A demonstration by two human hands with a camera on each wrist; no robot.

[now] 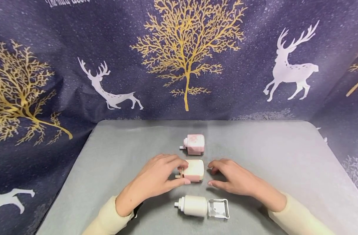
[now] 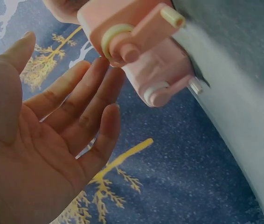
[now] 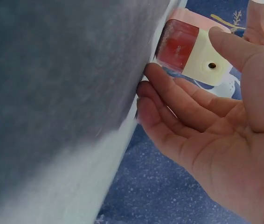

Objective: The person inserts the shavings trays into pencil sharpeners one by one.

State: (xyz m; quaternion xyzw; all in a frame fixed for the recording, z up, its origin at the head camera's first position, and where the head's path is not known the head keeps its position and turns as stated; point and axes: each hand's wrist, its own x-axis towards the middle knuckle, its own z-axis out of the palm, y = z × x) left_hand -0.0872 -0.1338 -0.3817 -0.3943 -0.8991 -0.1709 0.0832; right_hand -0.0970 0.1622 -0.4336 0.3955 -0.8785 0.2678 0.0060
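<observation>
A pink and cream crank pencil sharpener lies in the middle of the table. My left hand is at its crank end, thumb and fingers spread loosely about it; whether they touch it I cannot tell. In the left wrist view the sharpener's crank shows beyond the fingertips. Just off the opposite end is my right hand, fingers slightly bent and holding nothing. There the right wrist view shows a cream face with a pencil hole and a reddish see-through bin.
Farther back stands a pale pink pencil sharpener with its crank to the left. Nearer me is a white pencil sharpener, a clear bin beside its right end. A dark blue cloth with deer and trees hangs behind the grey table.
</observation>
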